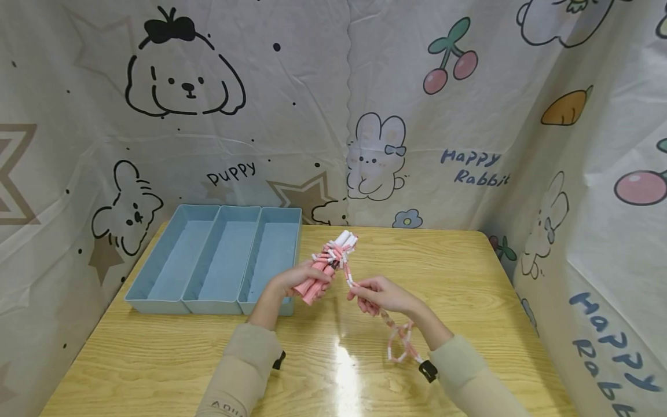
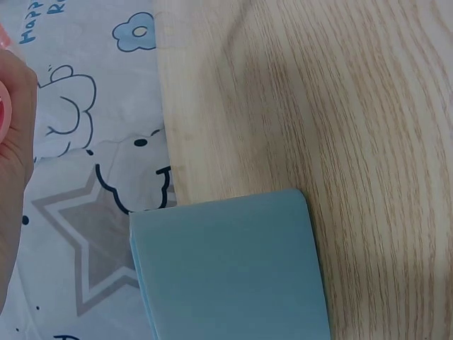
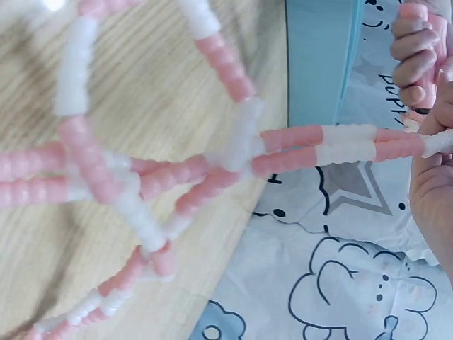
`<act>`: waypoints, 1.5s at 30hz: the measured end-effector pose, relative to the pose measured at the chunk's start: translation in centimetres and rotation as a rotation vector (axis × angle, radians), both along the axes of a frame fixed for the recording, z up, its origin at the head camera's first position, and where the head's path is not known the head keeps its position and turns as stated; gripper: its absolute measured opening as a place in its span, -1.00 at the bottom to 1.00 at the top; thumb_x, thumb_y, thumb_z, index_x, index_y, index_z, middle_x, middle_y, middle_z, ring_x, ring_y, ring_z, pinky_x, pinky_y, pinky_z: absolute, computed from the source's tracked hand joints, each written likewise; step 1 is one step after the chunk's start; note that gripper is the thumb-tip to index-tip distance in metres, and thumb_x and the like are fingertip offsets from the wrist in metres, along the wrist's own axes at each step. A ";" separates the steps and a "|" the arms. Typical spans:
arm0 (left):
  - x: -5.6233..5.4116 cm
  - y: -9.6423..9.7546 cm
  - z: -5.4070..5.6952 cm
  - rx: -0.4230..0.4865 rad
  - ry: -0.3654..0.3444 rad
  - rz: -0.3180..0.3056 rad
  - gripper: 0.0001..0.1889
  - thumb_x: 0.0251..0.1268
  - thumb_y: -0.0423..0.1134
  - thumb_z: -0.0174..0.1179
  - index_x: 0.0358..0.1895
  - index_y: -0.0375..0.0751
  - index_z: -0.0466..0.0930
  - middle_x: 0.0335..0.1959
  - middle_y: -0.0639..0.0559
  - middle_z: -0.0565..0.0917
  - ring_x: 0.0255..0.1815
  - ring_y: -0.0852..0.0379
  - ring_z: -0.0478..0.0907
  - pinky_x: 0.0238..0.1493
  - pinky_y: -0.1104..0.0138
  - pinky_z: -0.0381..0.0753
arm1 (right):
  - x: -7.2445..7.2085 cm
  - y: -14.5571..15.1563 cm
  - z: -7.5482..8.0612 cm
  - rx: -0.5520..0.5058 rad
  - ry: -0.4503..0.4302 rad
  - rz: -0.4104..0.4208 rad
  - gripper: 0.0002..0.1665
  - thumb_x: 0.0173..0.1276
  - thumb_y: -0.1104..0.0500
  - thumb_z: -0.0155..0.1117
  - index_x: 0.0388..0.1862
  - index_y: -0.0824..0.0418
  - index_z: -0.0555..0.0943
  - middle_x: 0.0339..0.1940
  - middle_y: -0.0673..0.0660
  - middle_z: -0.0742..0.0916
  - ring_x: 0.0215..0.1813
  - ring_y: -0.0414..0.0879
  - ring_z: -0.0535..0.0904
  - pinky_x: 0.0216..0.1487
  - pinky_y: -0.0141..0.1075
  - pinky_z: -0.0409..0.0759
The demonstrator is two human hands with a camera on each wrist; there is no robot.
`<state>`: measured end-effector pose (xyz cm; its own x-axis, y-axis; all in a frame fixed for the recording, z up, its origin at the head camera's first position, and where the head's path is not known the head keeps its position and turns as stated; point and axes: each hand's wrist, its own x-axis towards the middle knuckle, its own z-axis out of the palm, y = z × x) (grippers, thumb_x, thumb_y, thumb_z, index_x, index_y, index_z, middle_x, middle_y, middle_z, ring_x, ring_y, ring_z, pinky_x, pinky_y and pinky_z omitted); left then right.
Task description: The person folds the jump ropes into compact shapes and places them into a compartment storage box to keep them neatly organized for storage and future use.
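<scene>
My left hand (image 1: 302,277) grips the pink handles (image 1: 311,289) of a beaded jump rope, whose pink and white beads (image 1: 333,253) are wound around them. White ends stick out past the winding. Between thumb and fingers, my right hand (image 1: 383,294) pinches the doubled rope just to the right of the handles. From there the loose rope (image 3: 347,152) hangs down in tangled loops under the right forearm. Only part of the left hand (image 2: 15,106) shows at the left edge of the left wrist view.
A light blue tray (image 1: 156,305) with three long compartments stands at the left back of the wooden table (image 1: 448,266). Patterned cloth (image 1: 312,87) hangs behind and along the sides. Black pieces (image 1: 428,370) sit at both wrists.
</scene>
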<state>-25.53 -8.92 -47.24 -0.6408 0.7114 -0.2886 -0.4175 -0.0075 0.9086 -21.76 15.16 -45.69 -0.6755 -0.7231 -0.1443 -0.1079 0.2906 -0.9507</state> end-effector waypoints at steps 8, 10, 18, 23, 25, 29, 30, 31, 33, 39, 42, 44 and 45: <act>0.3 0.2 0.3 -0.088 0.001 -0.086 -0.84 0.21 -0.38 -0.01 -0.15 -0.29 0.35 -0.61 -0.02 0.49 -0.68 0.20 0.42 -0.66 0.43 0.44 | -0.2 0.1 1.7 0.047 0.083 0.105 -0.63 0.47 0.13 -0.14 -0.29 0.31 0.58 -0.69 0.15 0.53 -0.73 -0.25 0.34 -0.75 -0.41 0.29; 0.3 0.2 0.3 -0.127 0.011 -0.123 -0.85 0.19 -0.36 0.01 -0.19 -0.31 0.36 -0.62 -0.01 0.49 -0.70 0.21 0.41 -0.68 0.43 0.43 | -0.2 0.1 2.0 0.074 0.094 0.116 -0.63 0.47 0.11 -0.13 -0.31 0.28 0.58 -0.69 0.22 0.53 -0.73 -0.25 0.33 -0.75 -0.41 0.28; 0.7 0.5 0.5 -0.250 0.015 -0.236 -0.94 0.12 -0.38 0.02 -0.36 -0.30 0.39 -0.66 -0.01 0.49 -0.73 0.22 0.40 -0.67 0.42 0.43 | -0.6 0.1 3.2 0.155 0.184 0.189 -0.67 0.45 0.13 -0.08 -0.39 0.22 0.59 -0.78 -0.04 0.45 -0.76 -0.29 0.28 -0.72 -0.48 0.28; 0.8 0.7 0.3 -0.271 -0.018 -0.320 -0.92 0.11 -0.41 0.03 -0.32 -0.31 0.43 -0.65 -0.02 0.49 -0.72 0.22 0.41 -0.67 0.43 0.42 | -1.0 0.1 3.9 0.169 0.238 0.243 -0.67 0.44 0.17 -0.07 -0.40 0.28 0.59 -0.83 -0.11 0.38 -0.78 -0.30 0.22 -0.72 -0.47 0.24; 0.8 0.8 0.3 -0.274 -0.031 -0.349 -0.91 0.12 -0.41 0.02 -0.28 -0.31 0.43 -0.65 -0.02 0.49 -0.72 0.21 0.41 -0.68 0.42 0.42 | -1.2 0.2 4.0 0.178 0.246 0.252 -0.67 0.44 0.17 -0.07 -0.40 0.25 0.61 -0.83 -0.12 0.37 -0.78 -0.31 0.21 -0.71 -0.47 0.24; 0.9 0.8 0.4 -0.292 -0.055 -0.411 -0.88 0.13 -0.41 0.04 -0.27 -0.37 0.39 -0.64 -0.01 0.49 -0.71 0.20 0.39 -0.67 0.41 0.41 | -1.4 0.2 4.2 0.187 0.260 0.276 -0.69 0.43 0.18 -0.05 -0.40 0.17 0.63 -0.82 -0.12 0.37 -0.78 -0.31 0.20 -0.67 -0.47 0.26; 0.9 0.8 0.4 -0.295 -0.058 -0.427 -0.89 0.13 -0.41 0.03 -0.28 -0.36 0.40 -0.64 -0.01 0.49 -0.71 0.20 0.39 -0.67 0.41 0.41 | -1.4 0.2 4.2 0.185 0.264 0.285 -0.69 0.43 0.18 -0.04 -0.40 0.17 0.64 -0.81 -0.12 0.37 -0.77 -0.31 0.20 -0.67 -0.47 0.27; 0.9 0.8 0.4 -0.300 -0.060 -0.439 -0.90 0.12 -0.41 0.03 -0.30 -0.35 0.41 -0.64 -0.01 0.49 -0.71 0.20 0.39 -0.66 0.41 0.41 | -1.5 0.3 4.3 0.192 0.271 0.287 -0.69 0.43 0.19 -0.04 -0.40 0.17 0.64 -0.80 -0.12 0.37 -0.76 -0.31 0.20 -0.65 -0.47 0.27; 0.9 0.8 0.3 -0.306 -0.074 -0.460 -0.96 0.13 -0.40 0.04 -0.35 -0.30 0.43 -0.64 -0.01 0.49 -0.71 0.19 0.38 -0.65 0.40 0.40 | -1.6 0.2 4.4 0.206 0.301 0.287 -0.69 0.42 0.18 -0.02 -0.43 0.19 0.63 -0.77 -0.13 0.37 -0.74 -0.32 0.20 -0.63 -0.47 0.28; 1.3 1.0 0.3 -0.266 -0.143 -0.520 -0.94 0.16 -0.46 -0.02 -0.35 -0.26 0.42 -0.63 -0.01 0.47 -0.68 0.19 0.37 -0.63 0.40 0.39 | -1.6 0.0 4.8 0.226 0.336 0.259 -0.70 0.38 0.16 0.05 -0.49 0.28 0.59 -0.66 -0.04 0.50 -0.65 -0.32 0.27 -0.55 -0.47 0.35; 1.5 1.3 0.4 -0.238 -0.157 -0.567 -0.93 0.17 -0.46 -0.04 -0.31 -0.27 0.41 -0.62 -0.01 0.46 -0.67 0.19 0.36 -0.63 0.41 0.38 | -1.7 -0.1 5.0 0.207 0.344 0.227 -0.79 0.32 0.16 0.14 -0.46 0.21 0.61 -0.57 0.04 0.60 -0.62 -0.31 0.30 -0.54 -0.46 0.36; 1.7 1.5 0.5 -0.219 -0.162 -0.602 -0.94 0.18 -0.46 -0.04 -0.32 -0.28 0.41 -0.63 -0.01 0.45 -0.67 0.20 0.35 -0.63 0.41 0.38 | -1.7 -0.2 5.0 0.191 0.351 0.206 -0.84 0.27 0.15 0.19 -0.44 0.18 0.62 -0.53 0.04 0.63 -0.60 -0.31 0.28 -0.54 -0.46 0.31; 1.8 1.6 0.5 -0.211 -0.161 -0.620 -0.94 0.18 -0.46 -0.05 -0.33 -0.28 0.40 -0.63 0.00 0.44 -0.67 0.20 0.35 -0.63 0.41 0.38 | -1.8 -0.2 4.9 0.179 0.348 0.202 -0.85 0.26 0.14 0.21 -0.44 0.19 0.62 -0.52 0.05 0.64 -0.59 -0.30 0.29 -0.54 -0.46 0.31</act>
<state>-23.73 -7.29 -46.73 -0.0698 0.8517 -0.5193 -0.4174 0.4479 0.7906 -23.51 14.94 -40.78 -0.5537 -0.8299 -0.0684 -0.4842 0.3877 -0.7844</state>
